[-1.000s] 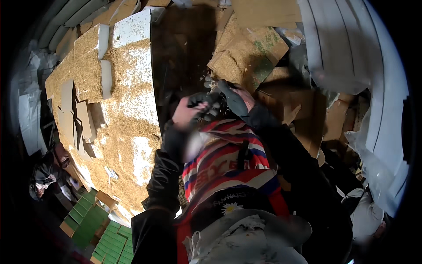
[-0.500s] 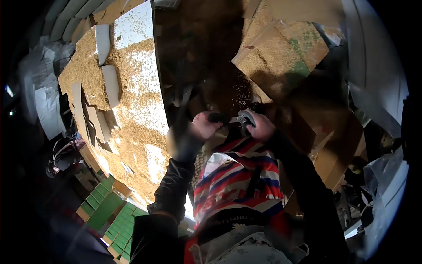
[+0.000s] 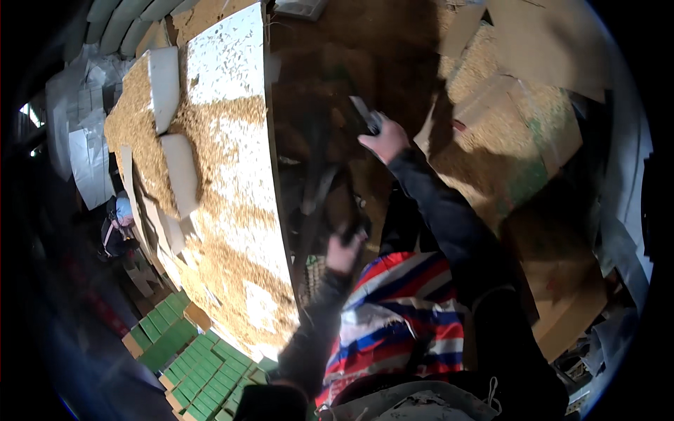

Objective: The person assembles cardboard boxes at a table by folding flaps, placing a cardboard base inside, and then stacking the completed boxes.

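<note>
My right hand (image 3: 385, 142) is stretched out ahead of me in a dark sleeve. It is closed on a small flat grey object (image 3: 366, 114) that sticks up from the fingers. My left hand (image 3: 342, 254) is lower and closer to my body, its fingers curled around a dark piece (image 3: 353, 228) that I cannot make out in the shadow. Below both hands hangs a red, white and blue striped cloth (image 3: 404, 309) against my front. Brown ground strewn with grain (image 3: 330, 77) lies under the hands, mostly in shade.
A long white panel (image 3: 235, 91) sprinkled with grain runs along the left, with white foam blocks (image 3: 165, 81) beside it. Green crates (image 3: 193, 361) sit at the lower left. Cardboard sheets (image 3: 540, 49) lie at the right. Another person (image 3: 119, 221) crouches at the far left near white sacks (image 3: 88, 151).
My hands were together in front of my chest. The right arm has since reached forward with the grey object, the left hand has dropped lower, and the view has shifted.
</note>
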`<state>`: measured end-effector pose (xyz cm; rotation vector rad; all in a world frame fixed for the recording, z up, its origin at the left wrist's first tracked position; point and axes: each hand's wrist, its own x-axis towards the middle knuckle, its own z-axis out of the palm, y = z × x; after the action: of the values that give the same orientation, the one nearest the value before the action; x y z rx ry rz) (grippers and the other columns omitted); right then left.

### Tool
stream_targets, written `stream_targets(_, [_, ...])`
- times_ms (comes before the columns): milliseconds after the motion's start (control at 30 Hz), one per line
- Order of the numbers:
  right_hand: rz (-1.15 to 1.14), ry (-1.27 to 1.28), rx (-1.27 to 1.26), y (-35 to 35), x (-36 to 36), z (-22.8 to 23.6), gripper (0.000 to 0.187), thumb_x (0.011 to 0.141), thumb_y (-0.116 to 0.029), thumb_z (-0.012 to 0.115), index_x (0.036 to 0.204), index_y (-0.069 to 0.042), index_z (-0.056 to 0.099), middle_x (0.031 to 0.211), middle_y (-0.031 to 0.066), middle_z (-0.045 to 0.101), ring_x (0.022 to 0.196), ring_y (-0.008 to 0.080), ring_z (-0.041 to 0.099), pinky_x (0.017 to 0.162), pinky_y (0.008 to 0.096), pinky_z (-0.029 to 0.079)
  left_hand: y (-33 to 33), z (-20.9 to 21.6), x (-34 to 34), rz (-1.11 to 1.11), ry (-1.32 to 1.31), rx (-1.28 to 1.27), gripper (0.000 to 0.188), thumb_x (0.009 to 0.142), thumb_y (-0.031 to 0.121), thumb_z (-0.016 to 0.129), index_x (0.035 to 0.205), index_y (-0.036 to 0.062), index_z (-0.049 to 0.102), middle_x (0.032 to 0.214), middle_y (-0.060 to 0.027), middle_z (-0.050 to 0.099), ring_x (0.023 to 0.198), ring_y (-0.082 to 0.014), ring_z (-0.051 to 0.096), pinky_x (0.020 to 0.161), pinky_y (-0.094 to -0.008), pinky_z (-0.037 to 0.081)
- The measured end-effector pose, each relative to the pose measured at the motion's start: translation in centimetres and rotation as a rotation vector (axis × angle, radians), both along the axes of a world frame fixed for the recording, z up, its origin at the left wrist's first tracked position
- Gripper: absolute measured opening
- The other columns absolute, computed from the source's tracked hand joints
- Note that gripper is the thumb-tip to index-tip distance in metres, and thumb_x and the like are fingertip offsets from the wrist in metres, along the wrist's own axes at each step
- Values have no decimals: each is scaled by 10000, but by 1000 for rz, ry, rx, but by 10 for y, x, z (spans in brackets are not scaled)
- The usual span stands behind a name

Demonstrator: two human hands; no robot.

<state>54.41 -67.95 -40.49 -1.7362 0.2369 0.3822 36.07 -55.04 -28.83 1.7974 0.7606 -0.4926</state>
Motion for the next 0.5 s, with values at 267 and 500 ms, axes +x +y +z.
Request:
stream_targets(267, [316,75,-302,148,130,-145,757,528,-424,730,1130,-84,421,1186,164,460,1025,333,500,876,419,403,17,-81,-68,10,281,-298,375,874,67,397,1225,-60,361,1118,-186,501,1017,-211,500,818,-301,456])
stream_targets(500, [648,273,-324,166,156,-129,806,501,-445,724,1149,-83,412,1184,155,460,998,336,514,824,469,428,37,-79,-40,211,223,-302,395,828,138,567,1186,3,469,1024,-95,579,897,-133,553,790,-269,448])
